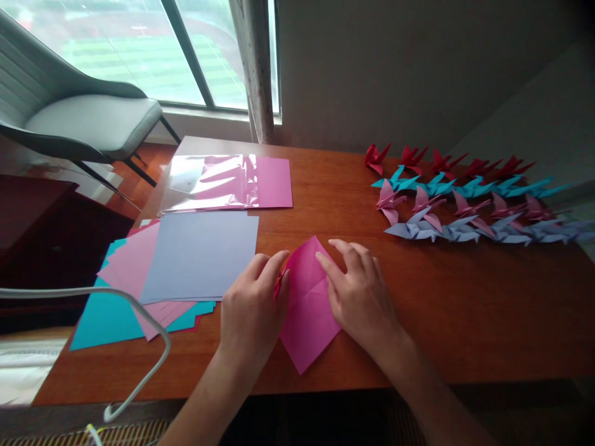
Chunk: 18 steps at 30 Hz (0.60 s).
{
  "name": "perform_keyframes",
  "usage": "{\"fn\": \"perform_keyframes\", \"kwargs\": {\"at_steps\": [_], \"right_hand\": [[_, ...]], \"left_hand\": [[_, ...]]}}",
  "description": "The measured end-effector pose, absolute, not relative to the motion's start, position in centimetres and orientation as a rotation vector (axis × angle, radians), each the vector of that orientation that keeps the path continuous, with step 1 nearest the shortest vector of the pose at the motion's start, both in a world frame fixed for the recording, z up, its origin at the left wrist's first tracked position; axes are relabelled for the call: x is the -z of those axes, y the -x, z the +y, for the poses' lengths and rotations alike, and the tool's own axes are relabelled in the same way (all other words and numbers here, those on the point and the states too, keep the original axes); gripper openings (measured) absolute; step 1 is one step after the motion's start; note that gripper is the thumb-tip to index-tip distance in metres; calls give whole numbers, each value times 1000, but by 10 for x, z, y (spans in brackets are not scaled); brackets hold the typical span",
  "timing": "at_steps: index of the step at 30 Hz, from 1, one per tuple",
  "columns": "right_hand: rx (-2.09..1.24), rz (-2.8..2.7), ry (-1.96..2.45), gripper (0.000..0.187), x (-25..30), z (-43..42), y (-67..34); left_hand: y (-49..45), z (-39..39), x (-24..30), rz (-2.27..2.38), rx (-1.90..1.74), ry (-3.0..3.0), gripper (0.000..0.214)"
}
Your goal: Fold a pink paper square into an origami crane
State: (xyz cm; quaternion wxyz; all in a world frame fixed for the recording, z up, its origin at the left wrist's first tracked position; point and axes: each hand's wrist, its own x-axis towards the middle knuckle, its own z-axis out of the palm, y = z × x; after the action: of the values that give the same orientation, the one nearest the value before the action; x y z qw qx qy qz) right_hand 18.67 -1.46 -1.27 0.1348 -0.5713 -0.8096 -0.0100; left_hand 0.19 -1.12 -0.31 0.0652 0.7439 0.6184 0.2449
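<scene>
A folded pink paper (309, 310), diamond-shaped, lay flat on the wooden table (465, 322) just to the right of the stack of coloured sheets (199, 254). The left hand (251, 313) sat between the stack and the paper, its thumb and fingertips pinched on the paper's left corner. The right hand (360, 294), on the far side of the paper from the stack, was open, its fingers stretched flat and pressing on the paper's upper right edge. Rows of paper cranes (465, 192) in red, teal, pink and lavender stood well to the right of the stack, and a plastic packet (218, 179) of pink sheets lay just behind it
</scene>
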Motion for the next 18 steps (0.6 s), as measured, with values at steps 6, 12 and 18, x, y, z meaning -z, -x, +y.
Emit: {"fn": "perform_keyframes", "kwargs": {"at_steps": [6,12,18], "right_hand": [[-11,-2391,1687,41,10,-15,-179],[18,-2404,1675,40,12,-14,-179],[65,-2412,1653,44,10,-13,-177]], "left_hand": [[-11,-19,1,1744,-765,-2238,27],[-7,-31,10,1710,-527,-2515,48],[-15,-49,20,1598,-435,-2625,63]]}}
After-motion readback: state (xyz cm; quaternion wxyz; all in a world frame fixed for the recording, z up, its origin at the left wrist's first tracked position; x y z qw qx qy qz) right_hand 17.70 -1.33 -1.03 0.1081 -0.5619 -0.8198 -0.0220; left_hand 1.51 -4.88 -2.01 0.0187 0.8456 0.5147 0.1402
